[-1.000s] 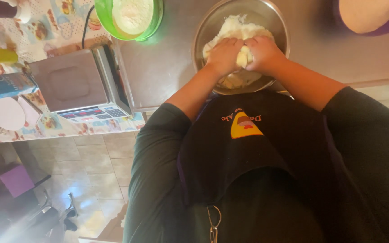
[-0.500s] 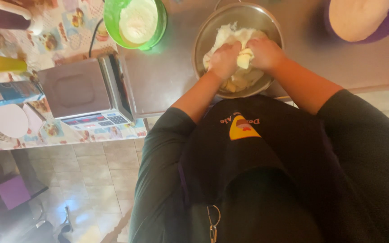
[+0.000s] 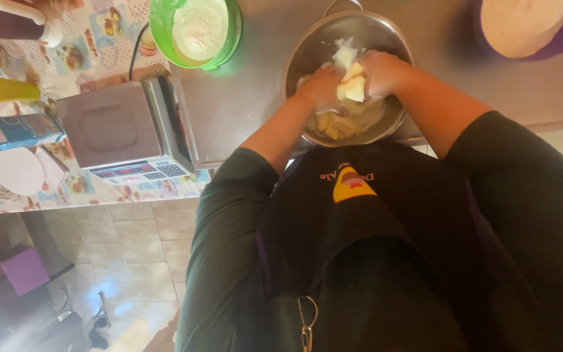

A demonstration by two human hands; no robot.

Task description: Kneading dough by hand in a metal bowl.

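A grey metal surface point(image 3: 242, 98) carries a steel bowl point(image 3: 307, 52) in the head view. Inside it, the left hand point(image 3: 322, 88) and the right hand point(image 3: 380, 72) both close around pale dough point(image 3: 353, 88). A green flour bowl point(image 3: 164, 26) and a scale point(image 3: 115, 127) stand to the left.

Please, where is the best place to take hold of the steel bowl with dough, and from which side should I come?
Probably the loop handle on the far rim of the steel bowl, reached from the far side of the counter. It stands clear of the round, smooth wall, so fingers can hook it. The left hand and right hand fill the inside, pressing the pale dough.
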